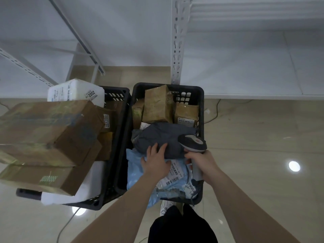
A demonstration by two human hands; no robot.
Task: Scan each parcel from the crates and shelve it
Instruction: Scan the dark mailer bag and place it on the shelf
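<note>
Inside right-hand black plastic crate (201, 106): left hand (155, 161) flat, fingers relaxed on dark grey soft mailer bag (164, 137); right hand (201, 163) clenches grey handheld scanner (192, 142). Risk: slick bag slips, label hidden underneath.

Dim, even indoor light from overhead, mirrored as two round glare spots on the glossy floor (263, 155). Soft focus throughout, smeared worst on the big cardboard box (47, 130) at left. Strong wide-angle bending of the shelving upright (178, 41) and frame edges.
</note>
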